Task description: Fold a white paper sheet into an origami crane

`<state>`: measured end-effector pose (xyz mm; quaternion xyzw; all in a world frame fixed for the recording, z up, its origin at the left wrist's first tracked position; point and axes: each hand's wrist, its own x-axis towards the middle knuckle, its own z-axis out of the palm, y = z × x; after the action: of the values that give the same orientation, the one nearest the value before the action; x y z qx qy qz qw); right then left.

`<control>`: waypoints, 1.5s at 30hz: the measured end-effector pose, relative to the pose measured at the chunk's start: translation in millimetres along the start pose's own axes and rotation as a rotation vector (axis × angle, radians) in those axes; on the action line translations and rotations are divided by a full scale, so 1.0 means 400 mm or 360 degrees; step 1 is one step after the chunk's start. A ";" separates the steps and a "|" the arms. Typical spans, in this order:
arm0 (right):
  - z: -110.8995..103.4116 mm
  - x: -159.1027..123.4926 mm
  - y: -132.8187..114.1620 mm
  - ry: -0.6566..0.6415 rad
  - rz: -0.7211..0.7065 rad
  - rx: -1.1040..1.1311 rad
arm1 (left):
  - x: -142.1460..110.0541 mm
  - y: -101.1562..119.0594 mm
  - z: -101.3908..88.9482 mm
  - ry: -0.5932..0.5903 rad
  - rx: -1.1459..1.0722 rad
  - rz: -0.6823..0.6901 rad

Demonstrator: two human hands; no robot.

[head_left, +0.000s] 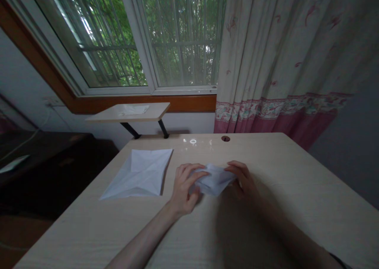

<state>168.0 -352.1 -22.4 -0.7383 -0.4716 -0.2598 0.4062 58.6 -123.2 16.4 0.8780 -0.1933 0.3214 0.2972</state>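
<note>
A small piece of folded white paper [215, 181] is held between my two hands, just above the desk [189, 237]. My left hand [187, 188] grips its left side, fingers over the top and thumb low at the near edge. On the opposite side my right hand [241, 179] pinches the paper's right corner; its thumb is partly hidden in shadow. Left of my hands lies a larger square sheet of white paper [142, 172], opened out and marked with crossing creases.
A raised shelf [160, 109] on black legs stands at the desk's back left, with crumpled white paper [134, 110] on it. A round cable hole [225, 139] sits near the back edge. Beyond are a barred window [183, 44] and a curtain [266, 63]. A dark table [71, 144] stands left.
</note>
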 end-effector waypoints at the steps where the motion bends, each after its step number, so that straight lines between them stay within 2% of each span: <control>1: 0.000 0.002 -0.001 0.0014 -0.0001 0.0003 | -0.001 -0.001 -0.001 -0.0003 -0.0024 0.0013; 12: 0.009 0.009 0.015 0.0173 0.0003 0.0008 | -0.002 -0.022 0.016 0.0223 0.0056 -0.0166; 18: 0.007 0.018 0.001 0.0253 0.0217 0.0255 | -0.010 -0.041 0.029 0.0443 -0.0085 -0.0273; 22: 0.009 0.016 0.001 0.0212 0.0374 0.0476 | -0.007 -0.045 0.042 0.0615 -0.0300 -0.0489; 25: 0.014 0.011 0.009 0.0193 0.0386 0.0614 | -0.003 -0.045 0.044 0.0596 -0.0404 -0.0620; 28: 0.021 0.007 0.018 0.0188 0.0357 0.0578 | -0.004 -0.050 0.043 0.0571 -0.0420 -0.0661; 33: 0.029 0.005 0.027 0.0273 0.0141 0.0190 | -0.016 -0.070 0.052 0.0552 -0.0304 -0.0562; 35: 0.030 0.003 0.024 0.0285 0.0124 0.0096 | -0.021 -0.074 0.059 0.0514 -0.0289 -0.0526; 40: 0.035 -0.005 0.007 0.0202 0.0142 -0.0001 | -0.031 -0.069 0.071 0.0354 -0.0279 -0.0528; 45: 0.045 -0.017 0.001 0.0127 0.0095 -0.0031 | -0.044 -0.068 0.079 0.0288 -0.0147 -0.0522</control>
<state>165.4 -340.2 -37.6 -0.7451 -0.4302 -0.2814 0.4249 74.7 -120.5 -25.7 0.8507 -0.0346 0.3372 0.4018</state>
